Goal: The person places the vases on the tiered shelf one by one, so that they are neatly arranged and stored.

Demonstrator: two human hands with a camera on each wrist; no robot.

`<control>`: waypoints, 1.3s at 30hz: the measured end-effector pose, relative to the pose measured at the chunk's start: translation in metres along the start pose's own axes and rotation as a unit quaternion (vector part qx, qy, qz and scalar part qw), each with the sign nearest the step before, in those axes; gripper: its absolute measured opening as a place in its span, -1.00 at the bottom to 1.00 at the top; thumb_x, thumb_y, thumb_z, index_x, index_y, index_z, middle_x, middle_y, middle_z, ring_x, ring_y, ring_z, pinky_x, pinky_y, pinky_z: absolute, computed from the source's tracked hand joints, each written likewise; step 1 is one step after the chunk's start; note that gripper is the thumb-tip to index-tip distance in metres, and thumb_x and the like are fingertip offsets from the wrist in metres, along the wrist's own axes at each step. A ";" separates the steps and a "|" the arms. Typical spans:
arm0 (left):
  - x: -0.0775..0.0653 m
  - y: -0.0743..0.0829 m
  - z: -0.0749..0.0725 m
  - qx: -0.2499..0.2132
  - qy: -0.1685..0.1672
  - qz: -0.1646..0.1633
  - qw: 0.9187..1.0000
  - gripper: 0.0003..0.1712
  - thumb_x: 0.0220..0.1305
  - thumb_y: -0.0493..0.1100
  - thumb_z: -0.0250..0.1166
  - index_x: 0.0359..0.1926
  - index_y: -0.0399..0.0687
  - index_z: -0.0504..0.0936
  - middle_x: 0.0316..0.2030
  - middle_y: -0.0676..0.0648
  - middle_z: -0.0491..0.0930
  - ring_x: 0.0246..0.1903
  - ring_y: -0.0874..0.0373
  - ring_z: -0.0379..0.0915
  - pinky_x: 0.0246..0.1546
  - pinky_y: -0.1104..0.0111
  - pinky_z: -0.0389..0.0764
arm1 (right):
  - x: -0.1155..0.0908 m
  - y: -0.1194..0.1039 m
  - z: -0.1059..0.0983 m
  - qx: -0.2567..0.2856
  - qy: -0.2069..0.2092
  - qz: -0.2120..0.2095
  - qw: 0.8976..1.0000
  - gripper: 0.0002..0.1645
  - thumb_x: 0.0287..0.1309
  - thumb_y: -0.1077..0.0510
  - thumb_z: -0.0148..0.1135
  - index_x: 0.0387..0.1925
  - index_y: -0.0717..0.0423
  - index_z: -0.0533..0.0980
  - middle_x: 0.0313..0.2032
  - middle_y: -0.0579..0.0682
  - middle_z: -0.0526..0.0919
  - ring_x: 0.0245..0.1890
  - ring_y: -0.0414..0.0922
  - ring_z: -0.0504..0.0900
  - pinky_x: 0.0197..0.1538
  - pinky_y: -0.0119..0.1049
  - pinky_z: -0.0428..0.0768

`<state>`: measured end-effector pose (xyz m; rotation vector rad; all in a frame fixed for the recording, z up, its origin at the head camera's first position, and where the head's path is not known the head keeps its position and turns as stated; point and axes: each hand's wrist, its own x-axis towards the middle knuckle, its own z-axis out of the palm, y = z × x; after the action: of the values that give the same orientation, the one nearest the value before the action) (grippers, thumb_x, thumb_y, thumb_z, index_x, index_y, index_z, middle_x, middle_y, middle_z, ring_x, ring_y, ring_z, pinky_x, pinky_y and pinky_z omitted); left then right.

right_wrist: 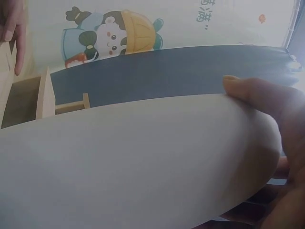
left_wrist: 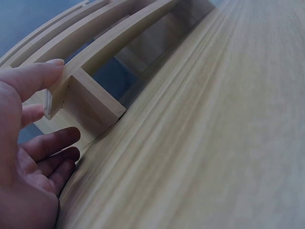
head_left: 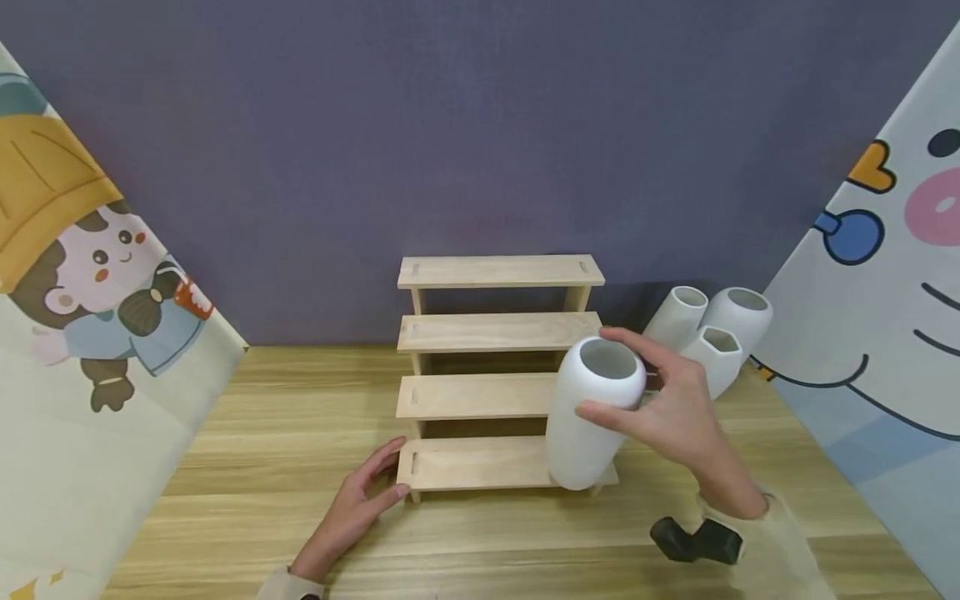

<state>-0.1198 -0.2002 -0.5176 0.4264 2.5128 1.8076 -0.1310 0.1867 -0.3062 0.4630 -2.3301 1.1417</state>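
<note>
My right hand (head_left: 675,408) grips a tall white vase (head_left: 585,425) near its top, with the thumb and index finger spread on either side of the mouth. The vase leans slightly and covers the right end of the lowest step of a wooden four-step stand (head_left: 480,462); whether its base touches the step, I cannot tell. In the right wrist view the vase's smooth white side (right_wrist: 133,162) fills the lower half. At the stand's lower left corner, my left hand (head_left: 360,500) holds the end of the lowest step between thumb (left_wrist: 45,76) and index finger.
Right of the stand are several white vases, among them a slim one (head_left: 675,321), a rounded one (head_left: 742,312) and an angular one (head_left: 716,358). A dark blue-grey wall (head_left: 480,125) rises behind. Cartoon-printed panels flank the wood-grain table (head_left: 480,550).
</note>
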 end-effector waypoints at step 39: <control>0.002 0.002 0.000 0.003 0.001 -0.019 1.000 -0.28 0.32 -0.17 0.33 0.46 0.08 0.32 0.31 -0.23 0.50 0.18 0.50 0.40 0.22 0.60 0.33 | 0.010 -0.018 0.067 0.039 -0.064 -0.074 0.994 0.01 -0.53 0.03 0.75 0.16 0.06 0.59 -0.11 0.03 0.80 -0.23 -0.10 0.76 -0.26 -0.35 0.69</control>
<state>-0.1214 -0.1989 -0.5158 0.3762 2.5109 1.7877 -0.1491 0.1212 -0.3240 0.7443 -2.3207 1.1651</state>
